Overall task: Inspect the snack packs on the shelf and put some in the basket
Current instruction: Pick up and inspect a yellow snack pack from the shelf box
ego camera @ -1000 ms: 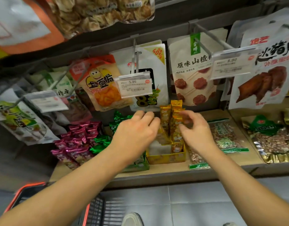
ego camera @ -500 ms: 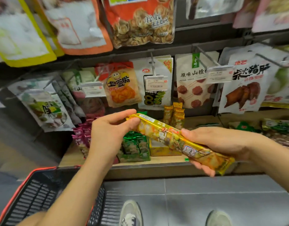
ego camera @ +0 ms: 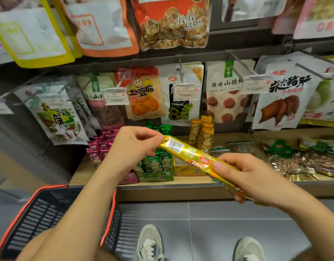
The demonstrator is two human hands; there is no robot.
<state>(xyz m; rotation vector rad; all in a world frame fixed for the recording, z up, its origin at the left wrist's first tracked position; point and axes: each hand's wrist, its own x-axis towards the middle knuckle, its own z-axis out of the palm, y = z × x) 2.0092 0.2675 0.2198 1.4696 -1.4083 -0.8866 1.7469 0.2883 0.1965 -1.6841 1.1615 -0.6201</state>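
Here's the long yellow snack pack [ego camera: 190, 153], held up in front of the shelf [ego camera: 181, 193], out over its front edge. It's slim and shiny, a gold foil wrapper with a white barcode label near its upper end and a round red mark about halfway along. It slants from upper left down to lower right. The left hand [ego camera: 132, 147] pinches the upper end between thumb and fingertips. The right hand [ego camera: 245, 176] is wrapped round the lower half, thumb lying flat on top. So both hands are clamped on the one pack, a stretch of wrapper showing between them.

Down on the wooden shelf behind: a box of green packs [ego camera: 156, 166], pink packs [ego camera: 100, 147] to its left, and more yellow packs [ego camera: 202, 134] standing upright to its right. Flat bags of nuts [ego camera: 286, 159] lie further right.

Above them, bags hang on pegs with price tags [ego camera: 185, 91] clipped in front, a yellow spicy chip bag [ego camera: 143, 97] among them. A big orange bag [ego camera: 171, 21] hangs on the row above.

Low left, the black basket [ego camera: 40, 213] with its red rim sits under the left forearm. Grey floor tiles [ego camera: 209, 223] below, and a pair of grey sneakers [ego camera: 150, 243].
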